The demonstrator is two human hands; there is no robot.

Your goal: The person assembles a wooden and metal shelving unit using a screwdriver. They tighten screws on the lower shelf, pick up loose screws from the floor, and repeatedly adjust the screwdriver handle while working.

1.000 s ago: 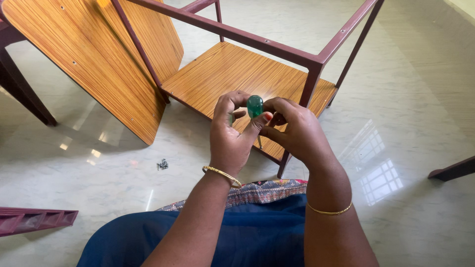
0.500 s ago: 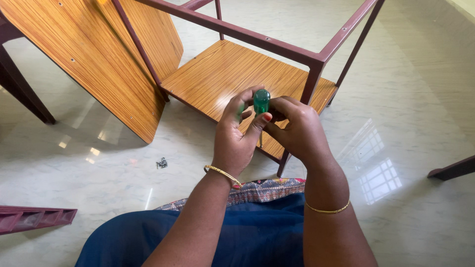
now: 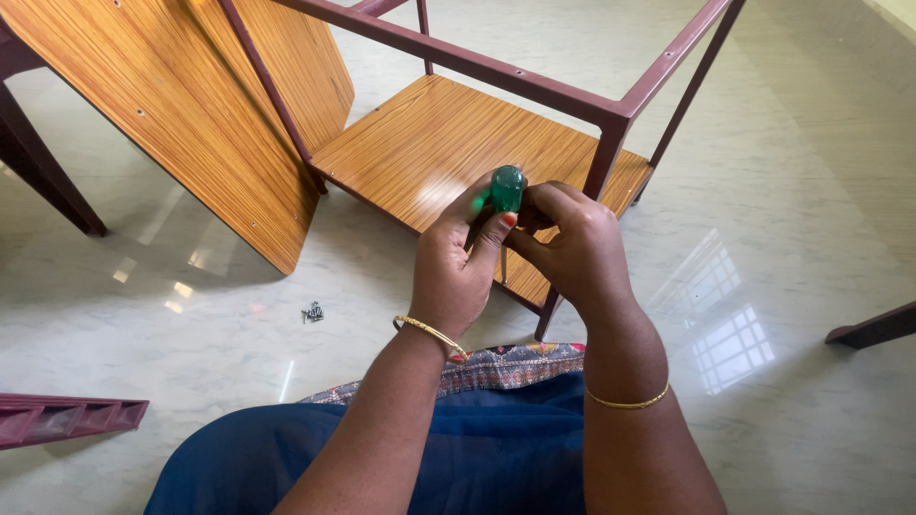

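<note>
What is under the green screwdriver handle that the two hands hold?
Below the green screwdriver handle a thin metal shaft shows, with the wooden shelf beneath. Left hand and right hand cover the rest.

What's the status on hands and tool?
Left hand and right hand both grip green-handled screwdriver. Wooden shelf frame just beyond. Screws on floor, clear.

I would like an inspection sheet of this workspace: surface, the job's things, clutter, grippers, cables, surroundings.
Surface: glossy pale marble floor, with window reflections.
Job's things: green-handled screwdriver, shaft pointing down; wooden shelf panel in a maroon metal frame.
Clutter: small pile of screws on the floor.
Grippers: left hand and right hand both grip the screwdriver.
Cables: nothing seen.
Surroundings: leaning wooden board; maroon metal bar at left; blue garment.
</note>
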